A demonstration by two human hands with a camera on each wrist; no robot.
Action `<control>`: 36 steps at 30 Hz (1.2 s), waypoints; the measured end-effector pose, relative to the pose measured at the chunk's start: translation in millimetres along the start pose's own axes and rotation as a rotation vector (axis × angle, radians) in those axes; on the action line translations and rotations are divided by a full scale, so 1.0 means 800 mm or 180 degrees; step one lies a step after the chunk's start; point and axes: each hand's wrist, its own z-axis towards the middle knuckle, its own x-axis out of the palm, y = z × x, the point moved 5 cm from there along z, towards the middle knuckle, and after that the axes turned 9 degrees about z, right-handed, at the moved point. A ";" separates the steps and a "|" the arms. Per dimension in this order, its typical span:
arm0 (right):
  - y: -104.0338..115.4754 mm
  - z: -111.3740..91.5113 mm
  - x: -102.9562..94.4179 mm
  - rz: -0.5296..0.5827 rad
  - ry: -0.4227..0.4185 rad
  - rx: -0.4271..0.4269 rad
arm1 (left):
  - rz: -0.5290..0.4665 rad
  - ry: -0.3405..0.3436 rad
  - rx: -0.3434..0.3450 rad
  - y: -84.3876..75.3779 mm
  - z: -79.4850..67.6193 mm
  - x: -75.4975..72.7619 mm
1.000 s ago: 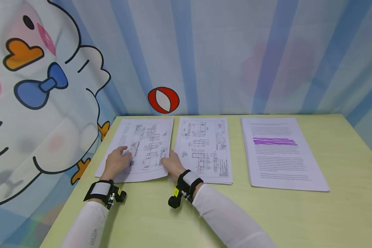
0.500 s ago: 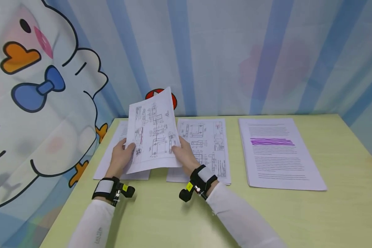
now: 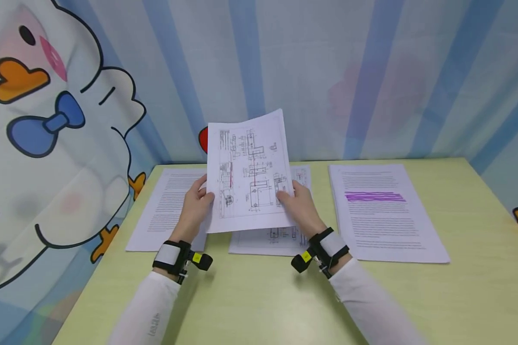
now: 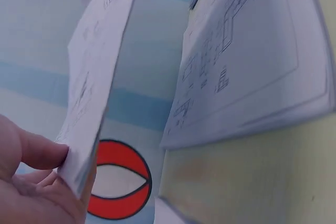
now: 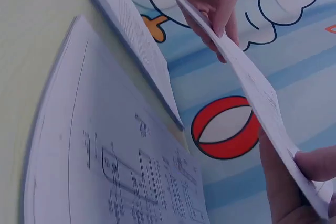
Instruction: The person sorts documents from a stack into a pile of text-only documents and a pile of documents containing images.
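Observation:
A thin stack of paper sheets point(image 3: 241, 167) with a printed technical drawing and red lines on top is held up above the table. My left hand point(image 3: 194, 208) pinches its left edge, thumb on the front. On the right edge my right hand point(image 3: 302, 208) grips it, thumb likewise in front. In the left wrist view the stack point(image 4: 97, 72) shows edge-on, raised clear of the pile below. Beneath it lies a second pile of drawings point(image 3: 259, 244), partly hidden. To the left sits a pile of text pages point(image 3: 164, 211), whose right side is partly covered.
Farther right on the pale yellow-green table point(image 3: 259, 297) rests a thicker text pile point(image 3: 384, 215) with purple marker strokes across it. A striped curtain point(image 3: 311, 72) with cartoon figures hangs behind the table's back edge.
Both hands have lifted the drawing stack off the left text pile and carried it up and to the right, over the middle pile. The text page underneath has come into view.

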 end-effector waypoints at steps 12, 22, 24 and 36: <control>-0.025 -0.020 -0.066 -0.0631 0.0163 0.0018 | 0.0724 0.0499 0.0193 0.012 -0.003 0.055; -0.041 -0.020 -0.080 -0.1662 0.0282 -0.0135 | 0.1125 0.0593 0.0045 0.028 -0.006 0.074; -0.042 -0.020 -0.080 -0.1789 0.0295 -0.0162 | 0.1226 0.0580 0.0018 0.031 -0.004 0.075; -0.046 -0.021 -0.076 -0.2378 0.0365 -0.0012 | 0.1678 0.0507 0.0022 0.039 0.001 0.076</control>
